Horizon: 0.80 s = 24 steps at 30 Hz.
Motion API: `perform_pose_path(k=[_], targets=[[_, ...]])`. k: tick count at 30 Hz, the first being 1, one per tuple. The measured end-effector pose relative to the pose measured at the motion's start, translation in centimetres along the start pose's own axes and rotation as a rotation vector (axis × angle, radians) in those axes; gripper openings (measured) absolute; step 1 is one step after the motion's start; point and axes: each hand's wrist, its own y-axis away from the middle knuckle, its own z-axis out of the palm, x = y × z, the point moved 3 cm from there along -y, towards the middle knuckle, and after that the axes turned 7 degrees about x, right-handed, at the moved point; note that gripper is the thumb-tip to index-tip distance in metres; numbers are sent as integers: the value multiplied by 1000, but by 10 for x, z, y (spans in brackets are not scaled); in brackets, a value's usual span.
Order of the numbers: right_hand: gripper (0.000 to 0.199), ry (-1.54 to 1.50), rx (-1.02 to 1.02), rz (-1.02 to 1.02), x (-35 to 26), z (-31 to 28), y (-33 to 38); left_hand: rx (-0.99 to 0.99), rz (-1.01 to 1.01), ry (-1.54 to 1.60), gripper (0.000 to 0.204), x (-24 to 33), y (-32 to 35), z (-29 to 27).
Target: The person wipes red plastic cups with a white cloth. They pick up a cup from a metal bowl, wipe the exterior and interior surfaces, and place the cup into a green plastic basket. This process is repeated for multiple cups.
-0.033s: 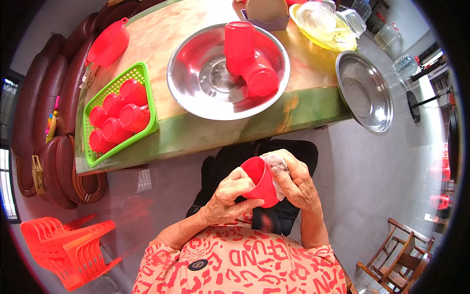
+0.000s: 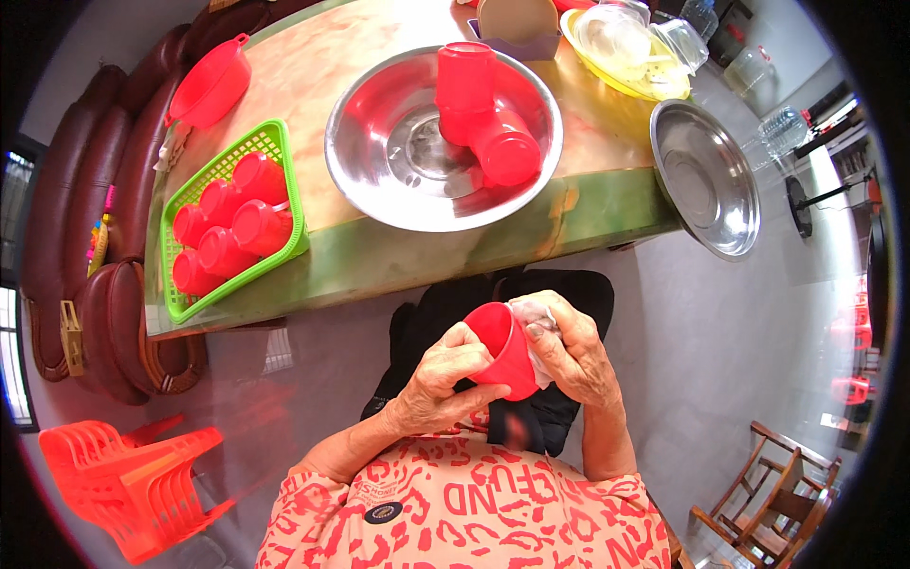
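Over my lap, my left hand (image 2: 442, 381) grips a red plastic cup (image 2: 514, 357) by its rim. Its curled fingers reach into the mouth and the thumb lies along the outside. A crumpled white cloth (image 2: 533, 311) is pinched in my right hand (image 2: 576, 353) and pressed against the cup's outer side. Beyond my hands, a large steel basin (image 2: 349, 182) on the table holds more red cups (image 2: 510, 152), stacked and leaning at its right side. To the left, several upturned red cups (image 2: 260, 226) sit in a green plastic basket (image 2: 296, 194).
The table's front edge (image 2: 398, 254) runs just beyond my knees. A red colander (image 2: 210, 83) stands at the far left. An empty steel basin (image 2: 706, 180) overhangs the right corner, near a yellow basin (image 2: 621, 78) of clear containers. Orange stacked chairs (image 2: 133, 484) and a wooden chair (image 2: 773, 493) flank me.
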Motion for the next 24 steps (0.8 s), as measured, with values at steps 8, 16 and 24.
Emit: perform_pose_path(k=[8, 16, 24], targets=[[25, -53, 45, 182, -4, 22, 22, 216, -125, 325, 26, -7, 24, -27], [33, -723, 503, 219, 6, 74, 36, 297, -409, 755, 28, -23, 34, -25], [32, -719, 598, 110, 2, 72, 21, 177, -623, 1233, 41, -27, 45, -13]])
